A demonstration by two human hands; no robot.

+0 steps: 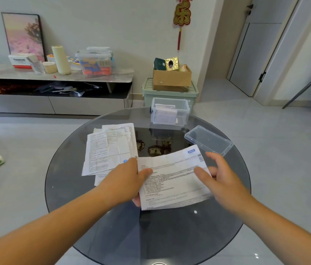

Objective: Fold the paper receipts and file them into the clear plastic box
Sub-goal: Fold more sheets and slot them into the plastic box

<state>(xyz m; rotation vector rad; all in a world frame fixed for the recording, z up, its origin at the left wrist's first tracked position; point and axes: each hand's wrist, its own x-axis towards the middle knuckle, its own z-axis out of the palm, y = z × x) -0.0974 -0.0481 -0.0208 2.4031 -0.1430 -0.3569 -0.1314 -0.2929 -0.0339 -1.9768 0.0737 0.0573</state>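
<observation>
Over a round smoked-glass bench [227, 217] | left hand [124, 180] fingers clamped on the left edge of a white printed paper receipt [173, 180] | right hand [225, 178] thumb on its right edge, fingers spread, grip unclear | clear plastic box [170, 111] at far rim, open.

Left hand [122, 181], right hand [227, 181] and forearms are bare.
</observation>
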